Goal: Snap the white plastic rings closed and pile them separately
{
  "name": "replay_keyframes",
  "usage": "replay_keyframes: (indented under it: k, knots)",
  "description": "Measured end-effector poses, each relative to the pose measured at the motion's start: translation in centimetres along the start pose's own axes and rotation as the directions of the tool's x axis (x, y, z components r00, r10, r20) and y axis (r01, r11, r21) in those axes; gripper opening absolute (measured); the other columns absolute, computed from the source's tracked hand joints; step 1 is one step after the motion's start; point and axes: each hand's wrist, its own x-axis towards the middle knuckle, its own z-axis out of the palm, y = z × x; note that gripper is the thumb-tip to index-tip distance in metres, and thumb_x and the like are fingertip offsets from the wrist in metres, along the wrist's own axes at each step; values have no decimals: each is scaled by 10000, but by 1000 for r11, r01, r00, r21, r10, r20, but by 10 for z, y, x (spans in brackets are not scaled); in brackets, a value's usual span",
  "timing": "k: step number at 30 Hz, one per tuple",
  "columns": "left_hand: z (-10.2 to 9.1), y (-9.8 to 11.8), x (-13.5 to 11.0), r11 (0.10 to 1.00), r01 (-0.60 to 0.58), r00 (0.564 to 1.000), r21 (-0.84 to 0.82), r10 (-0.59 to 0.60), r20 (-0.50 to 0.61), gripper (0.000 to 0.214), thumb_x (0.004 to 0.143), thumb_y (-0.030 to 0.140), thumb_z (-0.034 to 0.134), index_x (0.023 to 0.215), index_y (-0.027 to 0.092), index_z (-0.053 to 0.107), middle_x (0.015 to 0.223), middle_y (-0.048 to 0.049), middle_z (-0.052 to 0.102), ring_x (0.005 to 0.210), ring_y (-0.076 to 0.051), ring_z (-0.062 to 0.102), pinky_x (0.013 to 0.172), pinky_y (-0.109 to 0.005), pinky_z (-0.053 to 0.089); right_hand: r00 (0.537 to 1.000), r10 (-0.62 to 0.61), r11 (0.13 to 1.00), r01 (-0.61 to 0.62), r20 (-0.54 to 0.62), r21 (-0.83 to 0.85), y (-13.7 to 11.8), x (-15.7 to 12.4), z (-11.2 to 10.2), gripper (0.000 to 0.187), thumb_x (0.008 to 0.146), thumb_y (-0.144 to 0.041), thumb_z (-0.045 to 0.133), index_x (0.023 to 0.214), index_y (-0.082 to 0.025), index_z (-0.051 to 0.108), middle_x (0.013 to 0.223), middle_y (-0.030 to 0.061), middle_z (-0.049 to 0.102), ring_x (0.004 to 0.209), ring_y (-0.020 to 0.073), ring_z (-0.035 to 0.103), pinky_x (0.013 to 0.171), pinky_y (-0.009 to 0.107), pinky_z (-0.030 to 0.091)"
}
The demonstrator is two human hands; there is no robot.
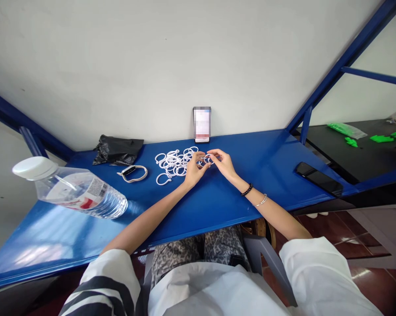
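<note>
**Head view: both hands pinching one white ring by the pile**

Head view, quick notes. I see both hands together at the far middle of the blue tabletop point(217, 206). Left hand point(194, 170) and right hand point(223, 163) are each closed in a fingertip pinch on one white ring point(207, 159), held between them just above the surface. I can't tell whether the ring is snapped closed or sprung apart; it is too small.

The pile of rings point(171, 164) lies loose and tangled just left of the left hand, with one stray ring at its near edge.

Handling, my read: the rings look like thin plastic hoops with a gap, so very light, springy more than stiff, and smooth enough to slip. The best hold is probably on the rim either side of the gap, fingertips only. Squeezing hard could flex or crack one. Lifting from the pile may drag its neighbours.

Around it:
- A wristband point(132, 173) and a black bag point(117, 150) lie left of the pile.
- A water bottle point(76, 188) lies on its side, near left.
- A phone point(202, 124) is propped against the wall behind the pile.
- A dark phone point(318, 177) lies flat, well apart to the right.
- Two bracelets point(247, 189) sit on the right wrist.
</note>
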Motion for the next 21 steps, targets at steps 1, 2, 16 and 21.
replay_keyframes:
  k: [1,2,16,21]
  knots:
    - [0,0,0,1000,2,1000,-1,-2,10,361,796,339,692,1067,201,499,1013,-68,667,783,-141,651,560,-209,497,1000,-13,1000,13,-12,-14,-1,0,-1,198,842,-336,577,933,-202,690,978,55,717,862,187,654,773,322,509]
    - [0,1,0,1000,4,1000,-2,-4,20,326,808,322,675,1061,198,512,990,-65,671,783,-141,652,569,-210,497,1000,-21,1000,21,-22,-20,-1,0,-1,202,848,-341,572,931,-203,693,980,57,721,870,191,659,775,324,510]
    - [0,-8,2,979,123,992,-160,-124,7,337,835,473,626,957,161,591,771,-44,686,638,-141,665,521,-219,494,1000,0,999,0,-7,39,1,1,-2,353,873,-502,558,1039,-213,677,995,69,732,940,208,680,853,353,521]
    - [0,-9,2,978,81,995,-192,-90,-38,341,837,490,625,942,168,585,745,-31,681,631,-136,665,519,-220,502,999,43,997,-43,14,61,0,2,-2,328,872,-499,559,976,-216,689,996,59,727,970,203,663,880,343,502]
